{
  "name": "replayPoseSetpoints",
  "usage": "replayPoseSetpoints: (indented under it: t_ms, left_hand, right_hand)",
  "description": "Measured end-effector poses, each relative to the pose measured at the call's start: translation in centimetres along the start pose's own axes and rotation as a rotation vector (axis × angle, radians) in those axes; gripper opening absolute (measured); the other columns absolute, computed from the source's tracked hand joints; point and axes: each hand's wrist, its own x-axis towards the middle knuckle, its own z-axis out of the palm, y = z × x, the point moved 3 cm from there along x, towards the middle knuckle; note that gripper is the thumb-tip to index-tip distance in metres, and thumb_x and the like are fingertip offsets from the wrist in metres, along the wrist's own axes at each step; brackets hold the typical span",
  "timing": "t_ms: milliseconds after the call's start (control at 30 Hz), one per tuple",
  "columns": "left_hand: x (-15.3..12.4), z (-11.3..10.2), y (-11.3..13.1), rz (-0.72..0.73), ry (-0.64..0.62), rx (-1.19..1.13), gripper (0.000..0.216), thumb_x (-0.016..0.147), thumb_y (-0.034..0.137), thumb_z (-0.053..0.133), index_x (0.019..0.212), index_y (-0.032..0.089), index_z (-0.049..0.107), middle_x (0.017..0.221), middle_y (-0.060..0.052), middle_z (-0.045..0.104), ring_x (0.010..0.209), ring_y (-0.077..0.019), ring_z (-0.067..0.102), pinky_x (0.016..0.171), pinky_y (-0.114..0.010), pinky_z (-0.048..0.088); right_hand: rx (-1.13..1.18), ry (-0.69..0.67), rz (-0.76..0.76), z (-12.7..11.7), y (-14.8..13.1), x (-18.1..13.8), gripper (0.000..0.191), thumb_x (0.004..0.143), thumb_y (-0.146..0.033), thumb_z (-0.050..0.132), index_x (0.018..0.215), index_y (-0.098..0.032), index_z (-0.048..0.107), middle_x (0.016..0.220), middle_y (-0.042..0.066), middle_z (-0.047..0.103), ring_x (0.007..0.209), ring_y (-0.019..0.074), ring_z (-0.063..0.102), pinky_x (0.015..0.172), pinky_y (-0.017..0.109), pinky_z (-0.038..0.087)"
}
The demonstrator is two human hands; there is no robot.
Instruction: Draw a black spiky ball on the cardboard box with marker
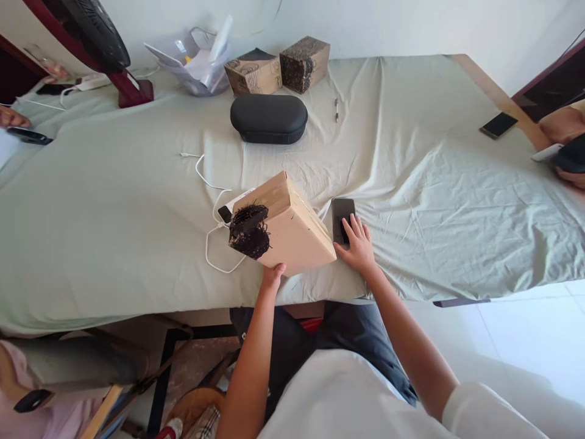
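Observation:
My left hand [273, 275] grips a cardboard box [299, 235] by its near lower edge, the thumb showing and the other fingers hidden beneath. The box is tilted over the table and has a patch of black scribble [250, 231] on one corner. To the right of the box, my right hand [359, 247] reaches over a dark smartphone [338, 210] lying on the cloth. Its fingers are spread, with the fingertips on or just over the phone. Partly hidden behind the box lie a white cable [206, 250] and a small white item with a dark end [225, 213].
A black hard case [269, 119] stands farther back, with two patterned boxes [304, 64], a clear plastic basket [201, 79] and a pen [337, 110]. A fan-like stand [134, 91] is at back left. Another phone [498, 125] lies right, near another person's hand [571, 177].

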Motion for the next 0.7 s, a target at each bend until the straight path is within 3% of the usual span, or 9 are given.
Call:
replayPoseSetpoints:
  t_ms: [300, 400, 467, 533, 600, 667, 700]
  left_hand:
    - [0.2, 0.0, -0.7, -0.002, 0.008, 0.035, 0.078, 0.058, 0.080, 0.078, 0.115, 0.028, 0.071, 0.126, -0.016, 0.077, 0.148, -0.0421, 0.058, 0.128, -0.061, 0.044]
    - [0.9, 0.3, 0.4, 0.048, 0.000, 0.025, 0.088, 0.057, 0.079, 0.084, 0.126, 0.026, 0.072, 0.129, -0.017, 0.077, 0.145, -0.0427, 0.061, 0.129, -0.059, 0.042]
    - [1.0, 0.4, 1.4, 0.080, -0.002, 0.019, 0.090, 0.057, 0.074, 0.088, 0.131, 0.026, 0.071, 0.131, -0.017, 0.076, 0.144, -0.0427, 0.062, 0.131, -0.060, 0.041]
    - [0.3, 0.6, 2.2, 0.103, -0.007, 0.016, 0.088, 0.057, 0.071, 0.091, 0.131, 0.027, 0.072, 0.130, -0.016, 0.077, 0.143, -0.0424, 0.063, 0.131, -0.062, 0.040]
    - [-1.5, 0.9, 2.6, 0.112, -0.026, 0.019, 0.086, 0.054, 0.069, 0.093, 0.125, 0.027, 0.074, 0.125, -0.015, 0.079, 0.137, -0.0429, 0.068, 0.129, -0.066, 0.042]
    - [-4.3, 1.3, 2.7, 0.111, -0.066, 0.031, 0.083, 0.048, 0.070, 0.096, 0.115, 0.025, 0.076, 0.116, -0.014, 0.082, 0.123, -0.0432, 0.074, 0.120, -0.069, 0.050]
    - [-5.9, 1.5, 2.6, 0.113, -0.096, 0.041, 0.082, 0.045, 0.071, 0.098, 0.109, 0.025, 0.077, 0.112, -0.014, 0.083, 0.116, -0.0425, 0.076, 0.114, -0.068, 0.055]
  right_hand:
    - [0.149, 0.178, 0.109, 0.4, 0.3, 1.5, 0.061, 0.103, -0.037, 0.050, 0.160, -0.015, 0.053, 0.178, 0.022, 0.038, 0.172, 0.0390, 0.026, 0.133, 0.069, 0.031]
    - [0.182, 0.222, 0.114, -0.2, 0.5, 1.6, 0.056, 0.103, -0.037, 0.049, 0.154, -0.017, 0.059, 0.171, 0.020, 0.050, 0.169, 0.0386, 0.031, 0.135, 0.074, 0.021]
    - [0.261, 0.213, 0.045, -0.9, 0.1, 1.2, 0.059, 0.101, -0.051, 0.054, 0.150, -0.018, 0.062, 0.165, 0.019, 0.057, 0.167, 0.0399, 0.036, 0.136, 0.075, 0.013]
    - [0.446, 0.104, -0.088, -1.4, -1.1, 0.0, 0.082, 0.092, -0.074, 0.063, 0.154, -0.019, 0.058, 0.164, 0.021, 0.058, 0.165, 0.0417, 0.040, 0.137, 0.072, 0.016]
    - [0.671, -0.049, -0.198, -2.0, -2.9, -2.1, 0.119, 0.077, -0.091, 0.072, 0.166, -0.018, 0.043, 0.172, 0.025, 0.046, 0.166, 0.0425, 0.038, 0.137, 0.068, 0.023]
    - [0.848, -0.124, -0.223, -2.8, -4.8, -4.7, 0.146, 0.067, -0.093, 0.080, 0.176, -0.018, 0.019, 0.181, 0.026, 0.028, 0.170, 0.0410, 0.029, 0.139, 0.064, 0.022]
    - [0.917, -0.131, -0.222, -3.4, -5.7, -5.9, 0.150, 0.068, -0.089, 0.083, 0.178, -0.019, 0.009, 0.183, 0.025, 0.024, 0.172, 0.0389, 0.027, 0.139, 0.062, 0.021]
